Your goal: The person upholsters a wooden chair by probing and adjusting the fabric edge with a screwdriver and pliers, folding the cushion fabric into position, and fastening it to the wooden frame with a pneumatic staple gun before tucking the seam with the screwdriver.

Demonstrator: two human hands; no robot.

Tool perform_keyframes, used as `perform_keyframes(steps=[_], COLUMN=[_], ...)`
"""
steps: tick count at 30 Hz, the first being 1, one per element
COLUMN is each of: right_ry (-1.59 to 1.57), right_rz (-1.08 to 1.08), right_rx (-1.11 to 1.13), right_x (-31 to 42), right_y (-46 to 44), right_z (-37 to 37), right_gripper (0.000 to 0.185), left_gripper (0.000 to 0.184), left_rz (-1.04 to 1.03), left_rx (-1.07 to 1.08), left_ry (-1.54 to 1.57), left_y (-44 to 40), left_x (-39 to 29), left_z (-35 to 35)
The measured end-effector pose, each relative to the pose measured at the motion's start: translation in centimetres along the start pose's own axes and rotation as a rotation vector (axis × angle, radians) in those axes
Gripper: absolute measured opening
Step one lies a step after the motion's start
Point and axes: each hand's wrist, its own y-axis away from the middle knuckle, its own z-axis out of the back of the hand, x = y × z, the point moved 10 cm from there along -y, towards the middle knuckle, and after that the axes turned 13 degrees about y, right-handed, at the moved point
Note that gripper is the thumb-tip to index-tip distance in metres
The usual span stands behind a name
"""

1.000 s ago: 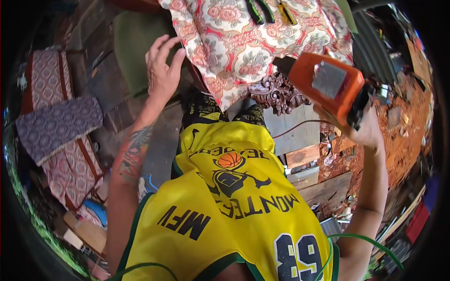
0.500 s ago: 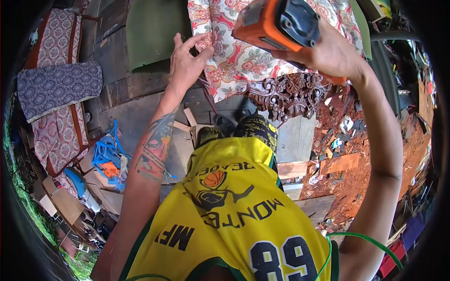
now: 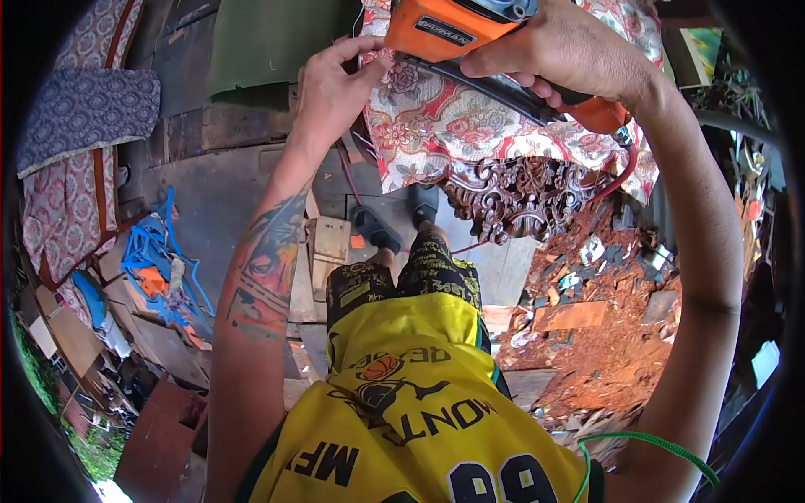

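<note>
My right hand (image 3: 558, 54) is wrapped around the handle of an orange and black staple gun (image 3: 436, 35), with a red hose (image 3: 619, 176) at its rear. The gun's nose sits at the left edge of a floral upholstery fabric (image 3: 470, 134). Right beside that nose, my left hand (image 3: 329, 92) pinches the fabric edge between thumb and forefinger. Below the fabric's near edge, a dark carved wooden crest (image 3: 524, 201) sticks out. What the fabric covers is hidden, and the gun's tip partly so.
Left stand pieces covered in patterned fabric (image 3: 84, 113). A green panel (image 3: 256, 50) lies beyond my left hand. Blue straps (image 3: 155, 264) and wood offcuts (image 3: 329, 243) lie on the floor boards. Scraps litter the red soil (image 3: 579, 352) at right.
The staple gun has come down and left onto the fabric edge, close to my left hand. My left hand keeps its pinch there. The view has shifted, showing my feet.
</note>
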Motion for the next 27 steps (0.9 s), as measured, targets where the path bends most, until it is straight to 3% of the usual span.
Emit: perform_keyframes(steps=[2,3,5,7,9,10,18,27], right_ry=[-0.46,-0.447,0.199,0.202,0.37,0.298,0.409,0.53], right_rz=[0.354,0.338,0.193,0.196,-0.272,-0.106,-0.227,-0.144], right_rx=[0.632,0.642,-0.383,-0.367,-0.478,-0.562,-0.513,-0.483], right_x=[3.3,3.0,-0.4,0.9,-1.8,-1.2,-0.4,0.1], right_y=[1.1,0.5,-2.3,-2.4,-1.5,-1.8,-2.1,-3.0], right_z=[-0.9,-2.7,0.3,-0.6,0.3,0.2,0.5,1.0], right_gripper=[0.059,0.059,0.059,0.058,0.042,0.035,0.028,0.024], left_gripper=[0.023,0.024,0.025,0.025,0.026,0.026,0.032,0.035], left_rz=[0.0,-0.003,-0.005,-0.023,-0.065,-0.105,-0.085,-0.083], left_rx=[-0.015,-0.009,-0.021,-0.019,-0.05,-0.069,-0.103,-0.132], left_ry=[0.02,0.042,0.076,0.131,0.122,0.098,0.083,0.082], left_y=[-0.2,-0.2,-0.3,-0.3,-0.2,-0.1,0.5,0.9], left_x=[0.4,1.0,1.8,2.1,2.0,1.8,1.4,1.5], left_z=[0.2,0.2,0.3,0.1,0.2,0.3,0.4,0.4])
